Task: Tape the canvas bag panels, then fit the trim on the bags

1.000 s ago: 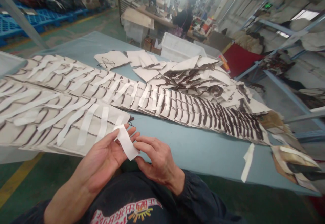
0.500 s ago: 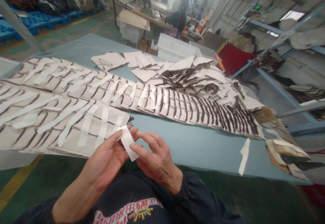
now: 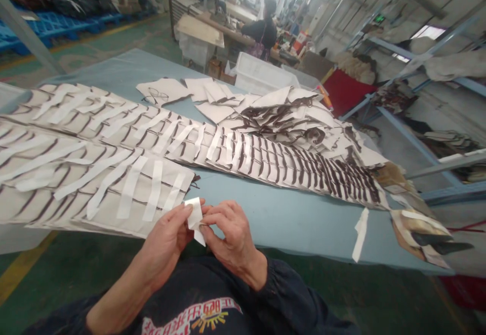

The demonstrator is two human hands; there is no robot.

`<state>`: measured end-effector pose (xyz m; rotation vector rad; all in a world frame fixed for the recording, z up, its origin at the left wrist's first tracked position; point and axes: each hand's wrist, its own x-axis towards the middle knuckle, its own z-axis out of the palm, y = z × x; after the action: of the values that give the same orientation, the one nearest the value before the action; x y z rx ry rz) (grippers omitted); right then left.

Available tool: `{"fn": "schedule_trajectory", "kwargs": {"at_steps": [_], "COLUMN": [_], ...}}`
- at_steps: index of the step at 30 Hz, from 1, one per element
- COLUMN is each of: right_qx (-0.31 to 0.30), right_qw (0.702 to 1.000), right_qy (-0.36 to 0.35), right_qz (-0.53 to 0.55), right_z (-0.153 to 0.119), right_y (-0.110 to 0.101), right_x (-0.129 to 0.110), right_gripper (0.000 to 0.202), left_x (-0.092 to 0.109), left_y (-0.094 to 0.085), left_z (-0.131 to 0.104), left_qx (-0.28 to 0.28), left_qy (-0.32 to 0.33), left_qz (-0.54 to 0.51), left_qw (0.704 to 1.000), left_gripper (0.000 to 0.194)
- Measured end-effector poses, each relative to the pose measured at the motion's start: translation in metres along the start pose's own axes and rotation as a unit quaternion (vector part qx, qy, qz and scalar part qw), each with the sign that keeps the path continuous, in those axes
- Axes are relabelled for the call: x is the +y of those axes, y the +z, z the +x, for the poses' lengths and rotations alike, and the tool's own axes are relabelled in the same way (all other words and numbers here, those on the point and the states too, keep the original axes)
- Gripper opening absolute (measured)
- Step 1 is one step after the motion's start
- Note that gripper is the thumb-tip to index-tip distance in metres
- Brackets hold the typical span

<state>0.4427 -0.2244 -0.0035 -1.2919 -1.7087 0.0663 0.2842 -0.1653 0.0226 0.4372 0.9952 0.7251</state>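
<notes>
Between both hands, close to my body, is a short white strip (image 3: pixel 195 212), slightly bent. My left hand (image 3: pixel 167 236) pinches its upper end with the thumb on top. My right hand (image 3: pixel 231 234) grips the strip's right edge between thumb and fingers. Just left of the hands lies a row of overlapping off-white panels with dark edges (image 3: pixel 114 193), white strips (image 3: pixel 153 191) laid across them. Behind it runs a second long row of such panels (image 3: pixel 261 160), its left part bearing strips too.
A loose heap of dark-edged panels (image 3: pixel 288 117) covers the back of the blue table (image 3: pixel 243 198). Eyeglasses (image 3: pixel 157 94) rest on a panel. One white strip (image 3: pixel 360 235) lies near the front edge at right. Beyond stand a clear plastic bin (image 3: pixel 261 72) and a person (image 3: pixel 264 31).
The white strip in my hands has bent and turned, and more of it is covered by my fingers. My right hand has shifted slightly left and closed further on its edge.
</notes>
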Motion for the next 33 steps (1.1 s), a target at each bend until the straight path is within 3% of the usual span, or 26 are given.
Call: {"fn": "schedule_trajectory", "kwargs": {"at_steps": [5,10,13,18,24,27,33], "right_qx": [-0.031,-0.025,-0.004,0.018,0.045,0.075,0.123], "right_qw": [0.998,0.998,0.998,0.973,0.947,0.933,0.907], "right_qy": [0.016,0.007,0.060,0.224,0.302,0.332,0.373], "right_qz": [-0.047,-0.055,0.005,0.062,0.102,0.114,0.148], "right_z": [-0.007,-0.013,-0.015,-0.019,-0.001,0.019,0.072], "right_y": [0.004,0.008,0.008,0.003,-0.016,-0.037,-0.083], "right_x": [0.004,0.001,-0.004,-0.010,0.001,0.027,0.107], "right_gripper": [0.016,0.015,0.017,0.013,0.018,0.024,0.038], "left_x": [-0.004,-0.010,-0.015,-0.019,-0.020,-0.029,-0.065], "left_y": [-0.017,-0.028,-0.031,-0.027,-0.027,-0.028,-0.029], "left_z": [-0.001,0.005,0.008,0.005,0.001,-0.001,-0.001], "left_qx": [-0.083,-0.127,-0.148,-0.131,-0.144,-0.150,-0.164], "left_qy": [-0.042,-0.026,-0.030,0.020,0.031,0.045,0.091], "left_qz": [0.005,0.035,0.061,0.158,0.275,0.299,0.361], "left_qw": [0.996,0.991,0.987,0.979,0.950,0.941,0.913], "left_gripper": [0.063,0.078,0.088,0.071,0.028,0.020,0.021]}}
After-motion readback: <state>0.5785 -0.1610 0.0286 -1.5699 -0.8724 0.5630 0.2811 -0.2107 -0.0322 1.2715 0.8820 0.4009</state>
